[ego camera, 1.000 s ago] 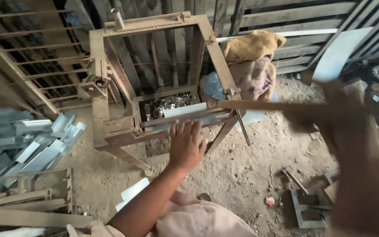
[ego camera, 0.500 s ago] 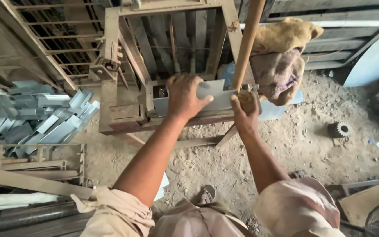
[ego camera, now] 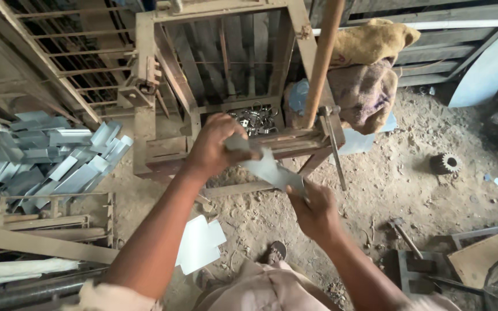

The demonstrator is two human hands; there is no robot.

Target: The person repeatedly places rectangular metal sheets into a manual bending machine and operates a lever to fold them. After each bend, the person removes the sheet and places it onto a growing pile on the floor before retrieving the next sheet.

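Both hands grip one bent metal strip [ego camera: 269, 168] in front of the rusty press [ego camera: 214, 86]: left hand [ego camera: 217, 144] closed on its upper end, right hand [ego camera: 313, 212] on the lower. It looks thin, stiff, light and sharp-edged, best held by the flat ends.

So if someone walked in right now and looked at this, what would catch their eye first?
Most likely the two hands at the centre: the left hand and right hand each grip an end of a bent grey metal strip, held in front of a rusty frame machine with a long wooden lever. Next, the heap of cut metal sheets on the dirt floor at left, and the sacking draped at upper right.
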